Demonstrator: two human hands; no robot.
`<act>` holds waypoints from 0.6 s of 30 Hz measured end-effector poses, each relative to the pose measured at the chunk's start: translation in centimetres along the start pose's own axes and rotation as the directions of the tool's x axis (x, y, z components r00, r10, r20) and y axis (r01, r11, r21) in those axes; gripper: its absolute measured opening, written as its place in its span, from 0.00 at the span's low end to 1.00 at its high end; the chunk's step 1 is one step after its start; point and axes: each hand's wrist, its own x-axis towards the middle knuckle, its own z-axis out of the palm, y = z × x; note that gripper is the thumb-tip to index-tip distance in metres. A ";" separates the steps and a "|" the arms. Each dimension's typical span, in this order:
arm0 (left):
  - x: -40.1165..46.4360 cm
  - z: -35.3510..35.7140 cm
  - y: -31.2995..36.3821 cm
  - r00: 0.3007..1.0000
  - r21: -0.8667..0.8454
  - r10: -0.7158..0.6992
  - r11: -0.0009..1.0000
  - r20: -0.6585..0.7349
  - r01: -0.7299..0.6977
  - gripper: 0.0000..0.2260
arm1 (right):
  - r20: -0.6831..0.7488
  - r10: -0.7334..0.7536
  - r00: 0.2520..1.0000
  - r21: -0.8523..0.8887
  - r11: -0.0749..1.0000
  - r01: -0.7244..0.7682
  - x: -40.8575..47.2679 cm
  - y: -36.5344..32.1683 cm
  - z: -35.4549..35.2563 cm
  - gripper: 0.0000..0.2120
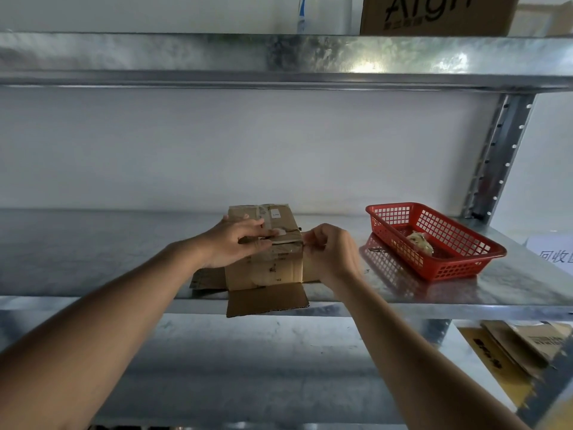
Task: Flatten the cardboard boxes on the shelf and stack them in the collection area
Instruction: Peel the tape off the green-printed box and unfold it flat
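Note:
A small brown cardboard box (266, 268) stands on the metal shelf (93, 268), its bottom flaps spread open toward me and its top taped. My left hand (232, 243) lies over the box's top front edge, fingers pressing on the tape. My right hand (331, 249) is at the box's right top corner, its fingers curled and pinching what looks like the end of the tape strip. Both forearms reach in from below.
A red plastic basket (465, 259) with a crumpled wad of tape inside sits on the shelf to the right. A white paper label (552, 252) lies at the far right. Flattened cardboard (521, 346) rests on the lower level at right. A large box (440, 13) stands on the upper shelf.

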 end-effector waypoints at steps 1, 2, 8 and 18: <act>0.0 0.0 -0.1 1.000 0.010 0.000 1.000 -0.004 0.000 0.20 | 0.012 -0.056 0.998 -0.061 0.996 0.057 0.0 -0.1 -0.2 0.14; 0.1 0.1 -0.2 1.000 0.019 -0.002 1.000 -0.009 0.002 0.20 | 0.036 -0.118 0.992 -0.116 0.986 0.122 0.0 -0.2 -0.4 0.15; 0.7 0.1 0.8 1.000 0.122 -0.021 0.992 0.008 0.019 0.18 | 0.071 -0.341 0.937 -0.216 0.912 0.348 0.9 -1.8 -2.0 0.14; 0.5 -0.8 3.4 0.957 0.079 -0.289 0.955 0.035 0.285 0.34 | 0.116 -0.174 0.978 0.261 0.955 0.139 0.2 -3.7 -1.8 0.13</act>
